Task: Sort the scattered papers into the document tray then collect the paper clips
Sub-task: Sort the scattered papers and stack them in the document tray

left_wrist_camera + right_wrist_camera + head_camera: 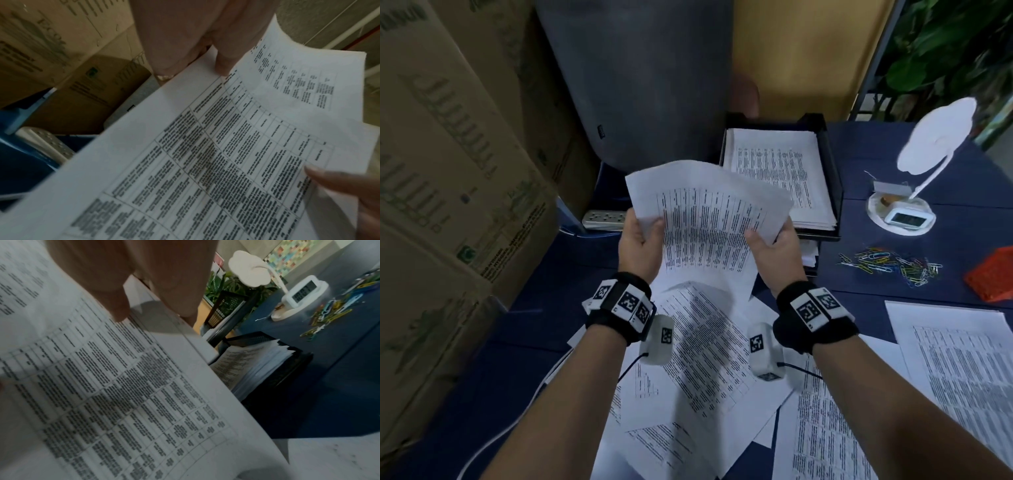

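Papers [705,219] pinched at side edges

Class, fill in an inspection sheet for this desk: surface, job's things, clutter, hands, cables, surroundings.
Surface: dark blue tabletop.
Job's things: printed white sheets held in the air; black document tray part filled; loose papers scattered; coloured paper clips in a heap.
Clutter: white desk lamp; red mesh item.
Hands: left hand and right hand pinch the sheets' edges.
Cables: white cable; white power strip.
Surroundings: cardboard boxes; green plant.
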